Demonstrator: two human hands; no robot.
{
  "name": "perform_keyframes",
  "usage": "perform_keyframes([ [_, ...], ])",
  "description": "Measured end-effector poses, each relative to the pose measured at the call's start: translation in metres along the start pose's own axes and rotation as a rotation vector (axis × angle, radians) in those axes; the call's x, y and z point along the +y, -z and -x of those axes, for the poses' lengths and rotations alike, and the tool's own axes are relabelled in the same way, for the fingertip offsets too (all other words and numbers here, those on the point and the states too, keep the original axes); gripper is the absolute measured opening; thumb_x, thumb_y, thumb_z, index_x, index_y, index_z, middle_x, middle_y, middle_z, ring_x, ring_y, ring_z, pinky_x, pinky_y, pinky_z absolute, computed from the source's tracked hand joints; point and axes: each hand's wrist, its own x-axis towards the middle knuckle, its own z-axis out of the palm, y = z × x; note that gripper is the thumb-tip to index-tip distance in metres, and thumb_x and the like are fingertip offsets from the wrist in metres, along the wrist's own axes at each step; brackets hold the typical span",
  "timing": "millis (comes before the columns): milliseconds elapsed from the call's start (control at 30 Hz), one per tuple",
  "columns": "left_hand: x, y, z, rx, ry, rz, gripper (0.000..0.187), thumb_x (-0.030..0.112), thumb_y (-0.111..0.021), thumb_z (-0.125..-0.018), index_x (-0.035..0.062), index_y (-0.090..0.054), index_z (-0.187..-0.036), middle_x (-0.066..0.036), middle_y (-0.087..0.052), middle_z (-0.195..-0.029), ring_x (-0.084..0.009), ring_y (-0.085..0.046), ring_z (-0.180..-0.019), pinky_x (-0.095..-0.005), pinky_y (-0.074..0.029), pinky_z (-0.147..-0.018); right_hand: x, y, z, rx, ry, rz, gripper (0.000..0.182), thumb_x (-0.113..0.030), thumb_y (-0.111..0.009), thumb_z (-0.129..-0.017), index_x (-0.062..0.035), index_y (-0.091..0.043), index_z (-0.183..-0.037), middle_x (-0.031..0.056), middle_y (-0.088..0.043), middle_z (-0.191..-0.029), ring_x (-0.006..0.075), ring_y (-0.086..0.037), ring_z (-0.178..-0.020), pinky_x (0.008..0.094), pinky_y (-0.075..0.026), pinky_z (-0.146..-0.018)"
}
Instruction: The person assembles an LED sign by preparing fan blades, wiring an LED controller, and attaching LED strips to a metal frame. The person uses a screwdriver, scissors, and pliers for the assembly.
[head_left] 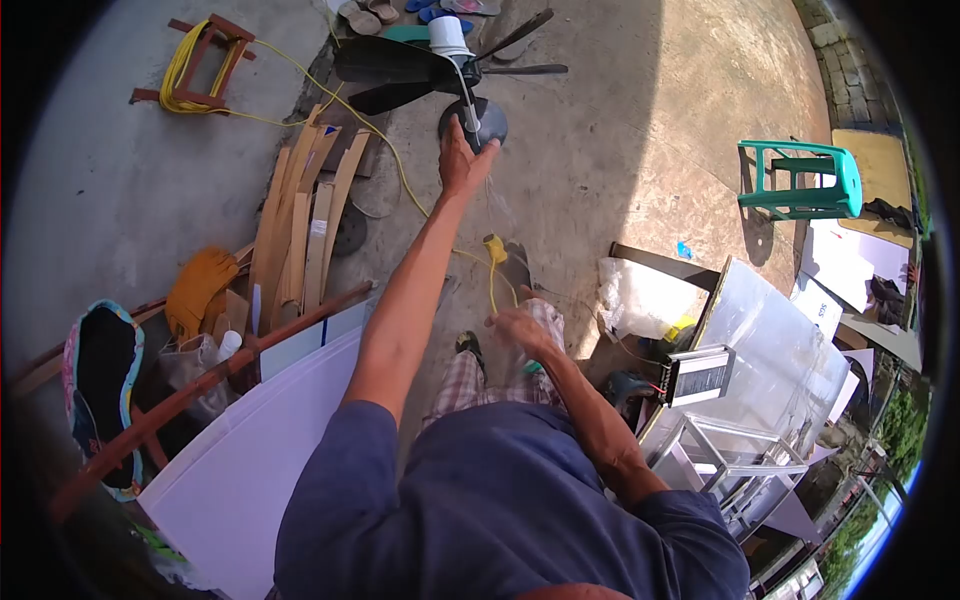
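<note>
From left to right, we see a brown wooden frame (215, 62) wound with yellow cord (176, 72), then a black-bladed fan with a white motor housing (468, 74), extending over the grey concrete floor (600, 110). The left hand (467, 160) grasps its dark round base (489, 120). We judge the fan fairly light but top-heavy, its blades thin and breakable; the base offers the surest hold. Beside a yellow socket (494, 248), the right hand (522, 329) curls near cord; blur prevents our telling whether it grips. A green plastic stool (848, 182) stands at right.

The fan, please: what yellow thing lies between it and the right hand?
In the head view, a yellow connector on its cord lies between fan and right hand.
</note>
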Motion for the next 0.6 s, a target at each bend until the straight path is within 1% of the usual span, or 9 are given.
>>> perform_keyframes([
  [100, -0.001, -0.022, -0.038, -0.155, 0.079, 0.094, 0.082, 0.033, -0.076, -0.08, -0.0004, -0.038, -0.144, -0.02, -0.06, -0.129, -0.0335, -0.058, -0.119, -0.0392, -0.043, -0.103, -0.025, 0.024, -0.014, -0.024, -0.013, 0.032, 0.031, -0.026, -0.052, -0.097, -0.0001, -0.069, -0.096, 0.0068, -0.063, -0.063, 0.013, -0.057, -0.057, 0.0274, -0.044, -0.055],
  [133, -0.001, -0.03, -0.042, -0.105, 0.028, 0.401, 0.053, 0.028, -0.068, -0.09, 0.0005, -0.053, -0.132, -0.013, -0.071, -0.104, -0.024, -0.067, -0.098, -0.033, -0.05, -0.089, -0.031, 0.032, -0.016, -0.032, -0.018, 0.055, 0.032, -0.027, -0.052, -0.097, -0.0001, -0.069, -0.096, 0.0069, -0.063, -0.063, 0.0129, -0.057, -0.058, 0.0278, -0.044, -0.055],
  [233, 0.002, -0.022, -0.033, -0.178, 0.195, 0.293, 0.029, 0.022, -0.057, -0.098, -0.0006, -0.065, -0.113, -0.007, -0.068, -0.077, -0.016, -0.067, -0.074, -0.0283, -0.05, -0.07, -0.029, 0.052, -0.031, -0.008, 0.011, 0.03, 0.034, -0.028, -0.05, -0.097, 0.0002, -0.069, -0.096, 0.0071, -0.064, -0.064, 0.014, -0.058, -0.059, 0.0285, -0.045, -0.055],
  [333, 0.014, -0.001, -0.002, -0.094, 0.234, 0.386, 0.03, 0.024, -0.052, -0.102, -0.001, -0.069, -0.099, -0.003, -0.059, -0.062, -0.0117, -0.059, -0.059, -0.0276, -0.045, -0.059, -0.048, 0.073, -0.038, 0.055, 0.047, 0.151, 0.034, -0.028, -0.05, -0.096, 0.0007, -0.069, -0.096, 0.0086, -0.064, -0.065, 0.0159, -0.06, -0.061, 0.0301, -0.046, -0.057],
  [433, 0.017, 0.019, 0.01, -0.116, 0.25, 0.299, 0.031, 0.024, -0.05, -0.103, -0.0002, -0.069, -0.098, -0.002, -0.054, -0.06, -0.0095, -0.053, -0.055, -0.0267, -0.043, -0.055, -0.068, 0.096, -0.064, 0.119, 0.001, 0.231, 0.035, -0.028, -0.051, -0.095, 0.0025, -0.068, -0.095, 0.015, -0.066, -0.067, 0.027, -0.066, -0.065, 0.037, -0.05, -0.061],
  [467, 0.02, 0.024, 0.018, -0.122, 0.265, 0.293, 0.031, 0.024, -0.05, -0.103, 0.0001, -0.069, -0.098, -0.001, -0.053, -0.06, -0.0092, -0.051, -0.055, -0.0267, -0.042, -0.054, -0.04, 0.108, -0.094, 0.178, 0.038, 0.306, 0.035, -0.028, -0.051, -0.094, 0.0037, -0.067, -0.095, 0.0208, -0.066, -0.073, 0.0349, -0.066, -0.071, 0.043, -0.051, -0.065],
  [533, 0.026, 0.03, 0.012, -0.118, 0.262, 0.286, 0.031, 0.025, -0.05, -0.103, 0.0008, -0.07, -0.097, 0.0, -0.052, -0.059, -0.0085, -0.049, -0.054, -0.0265, -0.041, -0.053, -0.025, 0.127, -0.142, 0.339, 0.129, 0.482, 0.035, -0.028, -0.05, -0.093, 0.0043, -0.064, -0.09, 0.0243, -0.066, -0.078, 0.0408, -0.066, -0.076, 0.0489, -0.051, -0.07],
  [567, 0.025, 0.032, 0.011, -0.092, 0.243, 0.241, 0.031, 0.026, -0.05, -0.103, 0.0015, -0.069, -0.096, -0.004, -0.056, -0.062, -0.0127, -0.053, -0.057, -0.0297, -0.043, -0.055, -0.034, 0.134, -0.154, 0.432, 0.17, 0.581, 0.035, -0.028, -0.05, -0.093, 0.0037, -0.063, -0.084, 0.022, -0.067, -0.077, 0.0387, -0.067, -0.075, 0.0487, -0.051, -0.07],
  [600, 0.023, 0.034, 0.012, -0.068, 0.226, 0.193, 0.031, 0.026, -0.05, -0.102, 0.0022, -0.069, -0.095, -0.007, -0.061, -0.066, -0.017, -0.057, -0.06, -0.0329, -0.045, -0.058, -0.028, 0.145, -0.178, 0.431, 0.223, 0.641, 0.033, -0.026, -0.05, -0.092, 0.0046, -0.062, -0.087, 0.0251, -0.066, -0.078, 0.0403, -0.067, -0.075, 0.0493, -0.051, -0.07],
])
